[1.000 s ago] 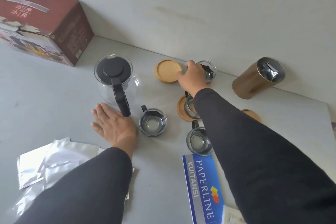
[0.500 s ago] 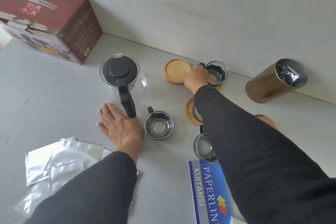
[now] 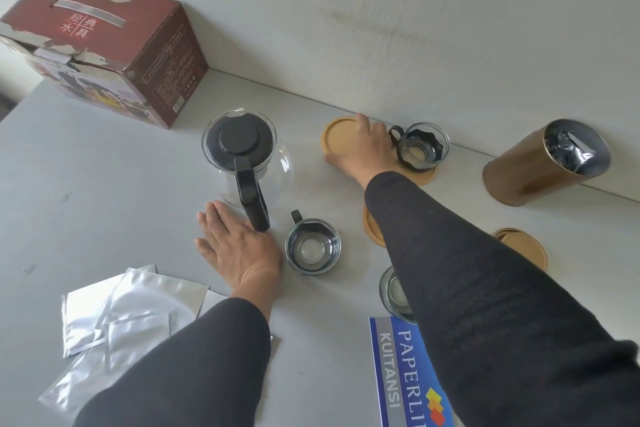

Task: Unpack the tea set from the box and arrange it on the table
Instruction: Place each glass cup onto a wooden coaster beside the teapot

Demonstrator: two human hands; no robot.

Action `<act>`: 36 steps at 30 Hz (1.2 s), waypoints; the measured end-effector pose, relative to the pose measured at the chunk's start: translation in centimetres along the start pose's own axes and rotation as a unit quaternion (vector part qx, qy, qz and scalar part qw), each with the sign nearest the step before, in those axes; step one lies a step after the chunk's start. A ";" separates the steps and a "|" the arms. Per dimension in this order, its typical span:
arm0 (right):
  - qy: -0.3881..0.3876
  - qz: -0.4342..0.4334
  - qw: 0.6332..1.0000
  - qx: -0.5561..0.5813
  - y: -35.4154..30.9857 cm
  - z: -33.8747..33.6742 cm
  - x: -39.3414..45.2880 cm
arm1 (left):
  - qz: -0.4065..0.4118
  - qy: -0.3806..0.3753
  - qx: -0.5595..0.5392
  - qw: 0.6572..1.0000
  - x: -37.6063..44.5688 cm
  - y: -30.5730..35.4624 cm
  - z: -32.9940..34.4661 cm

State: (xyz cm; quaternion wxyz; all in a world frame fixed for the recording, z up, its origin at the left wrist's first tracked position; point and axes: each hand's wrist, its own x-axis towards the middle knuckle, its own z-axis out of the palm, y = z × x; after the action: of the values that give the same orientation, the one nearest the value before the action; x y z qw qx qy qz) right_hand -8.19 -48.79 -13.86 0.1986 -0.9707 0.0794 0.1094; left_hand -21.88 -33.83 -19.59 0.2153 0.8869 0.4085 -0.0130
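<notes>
Right hand (image 3: 360, 152) rests on a wooden coaster (image 3: 341, 139), fingers spread over it, beside a glass cup (image 3: 422, 146) (on its own coaster). Left hand (image 3: 239, 248) lies flat and wide on the bench (image 3: 104, 201) near the teapot (image 3: 242, 156).

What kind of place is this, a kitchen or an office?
Hard to say for sure; probably a home or small office. A plain grey table stands against a bare white wall, with a blue Paperline receipt book lying beside the glass teapot and cups.

2 bare hands, left hand (image 3: 239, 253), right hand (image 3: 360, 149), no rings or watch visible, long dark charcoal knit sleeves (image 3: 485, 305) to the wrists
</notes>
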 end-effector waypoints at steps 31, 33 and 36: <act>-0.037 -0.264 0.959 -0.092 2.7 -2.3 -5.9 | 0.012 0.011 -0.015 1.000 0.6 -0.5 0.7; 0.031 -0.262 0.963 -0.052 3.2 -3.0 -7.6 | 0.016 0.006 -0.019 1.000 0.6 -0.6 0.5; 0.161 -0.269 0.950 0.018 4.5 -3.3 -10.8 | 0.028 -0.009 -0.030 0.999 0.2 -0.8 -0.1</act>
State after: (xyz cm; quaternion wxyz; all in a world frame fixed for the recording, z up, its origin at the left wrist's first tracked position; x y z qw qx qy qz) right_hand -18.94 -53.05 -9.93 0.2227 -0.9571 -0.1515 -0.1070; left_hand -22.38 -33.21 -19.87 0.2456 0.8911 0.3816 -0.0027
